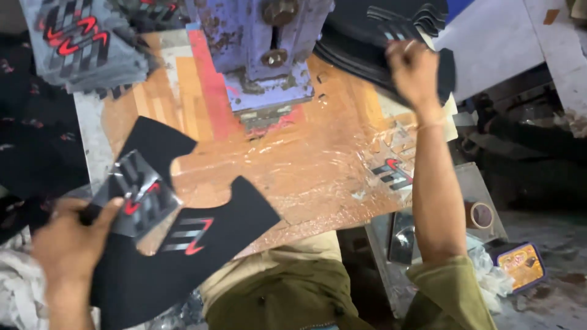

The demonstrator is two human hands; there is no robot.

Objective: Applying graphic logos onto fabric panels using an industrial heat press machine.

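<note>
A: Nearest, what do I hold?
B: My left hand [70, 241] pinches a clear transfer film [139, 198] above the black shoe-upper panel [183, 244], peeling it clear of the print.
A: Farther?
B: My right hand [413, 70] grips the top piece of the black panel stack [367, 43] beside the blue press [269, 49].

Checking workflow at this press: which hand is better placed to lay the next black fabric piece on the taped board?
Probably the left. The left hand already grips the black fabric piece that lies partly over the taped board. The right hand is up at the stack of black pieces, away from the board's middle.
</note>
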